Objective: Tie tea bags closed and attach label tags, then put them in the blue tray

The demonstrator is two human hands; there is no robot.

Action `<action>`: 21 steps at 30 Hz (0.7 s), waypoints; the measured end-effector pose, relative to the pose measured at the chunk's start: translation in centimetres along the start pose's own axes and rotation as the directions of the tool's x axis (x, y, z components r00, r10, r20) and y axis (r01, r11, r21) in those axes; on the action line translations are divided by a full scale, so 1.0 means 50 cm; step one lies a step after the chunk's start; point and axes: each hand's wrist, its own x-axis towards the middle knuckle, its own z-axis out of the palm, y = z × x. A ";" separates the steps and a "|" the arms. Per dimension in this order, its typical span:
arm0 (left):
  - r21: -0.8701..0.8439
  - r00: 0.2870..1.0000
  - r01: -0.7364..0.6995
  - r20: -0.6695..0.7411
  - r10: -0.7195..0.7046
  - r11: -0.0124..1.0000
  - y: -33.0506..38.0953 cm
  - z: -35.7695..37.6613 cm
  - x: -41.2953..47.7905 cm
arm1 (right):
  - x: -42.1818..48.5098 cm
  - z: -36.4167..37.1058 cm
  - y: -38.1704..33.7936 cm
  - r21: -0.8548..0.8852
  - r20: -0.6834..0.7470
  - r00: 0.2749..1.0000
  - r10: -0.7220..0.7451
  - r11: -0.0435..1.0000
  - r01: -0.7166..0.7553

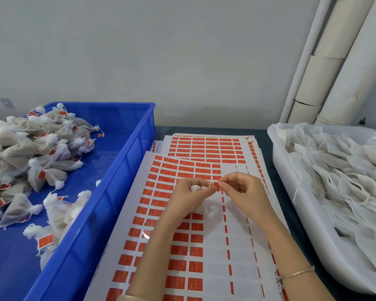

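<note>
Hands [190, 193] [242, 192] pinching label tag [215, 186] largely hide tea bag [201, 208].

Both forearms, left [152, 253] and right [291, 242], are bare as far as the lower frame edge. So are the left hand [189, 198] and right hand [243, 192].

Right wrist, lower right of frame: one thin bracelet [297, 273] — metallic, pinkish-gold, fine-linked.

Left wrist, bottom edge: a wide pale band [128, 297] — partly cut off.
</note>
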 end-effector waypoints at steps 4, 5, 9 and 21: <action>0.022 0.999 -0.045 -0.014 0.045 0.999 -0.007 0.005 0.004 | -0.001 0.009 0.004 -0.059 0.018 1.000 -0.013 0.998 0.014; 0.037 0.998 -0.066 -0.009 0.066 0.997 -0.009 0.006 0.005 | -0.001 0.012 0.004 -0.070 0.023 1.000 -0.021 0.997 0.023; 0.067 0.993 -0.117 -0.003 0.118 0.991 -0.016 0.012 0.008 | -0.002 0.021 0.008 -0.072 0.032 0.998 -0.046 0.996 0.048; -0.162 0.994 0.016 -0.108 -0.034 0.987 -0.024 -0.007 -0.021 | -0.001 0.022 0.020 -0.090 -0.053 0.998 0.019 0.996 -0.024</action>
